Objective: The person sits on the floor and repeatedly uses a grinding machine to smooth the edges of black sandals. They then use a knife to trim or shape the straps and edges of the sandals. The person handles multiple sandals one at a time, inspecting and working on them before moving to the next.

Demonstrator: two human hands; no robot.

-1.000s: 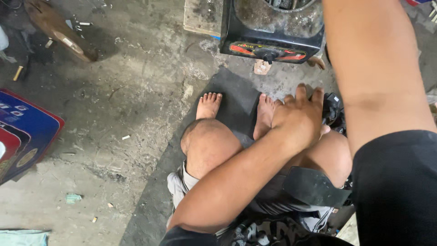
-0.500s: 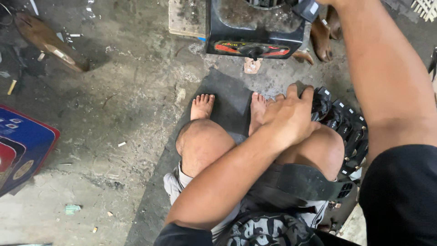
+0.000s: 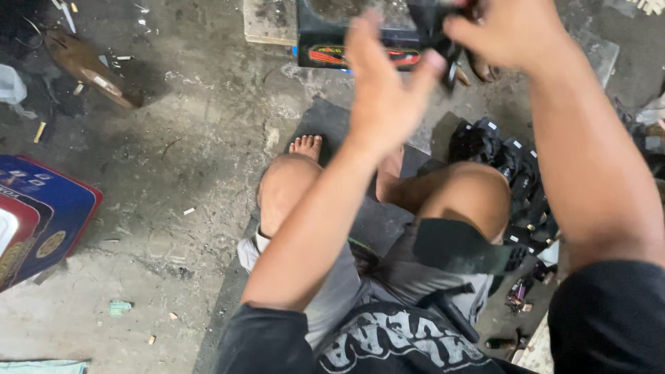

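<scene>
A person sits on a concrete floor [image 3: 173, 208], seen from above by the camera on their head. Nearest is a black shirt with a pale printed design [image 3: 395, 343], then grey shorts and two bare bent knees. A flat black strap-like piece [image 3: 460, 246] lies across the thigh on the person's right. Just beside that knee sits a pile of small black plastic parts [image 3: 512, 173] on the floor. The bare feet rest on a dark rubber mat [image 3: 325, 125].

Both arms are raised in front of the body. The left hand [image 3: 384, 86] is blurred, palm towards the camera, fingers spread apart, its fingertips touching a small black part [image 3: 433, 28] held up near the top edge of the view. The right hand [image 3: 512, 31] has its fingers closed around that same part from the other side.

Farther off, beyond the hands, a black box-shaped machine with a red and yellow stripe [image 3: 325, 45] stands on the floor. At the far left lie a blue and red tin box [image 3: 41, 215] and a brown wooden tool [image 3: 90, 66], well apart from the person.
</scene>
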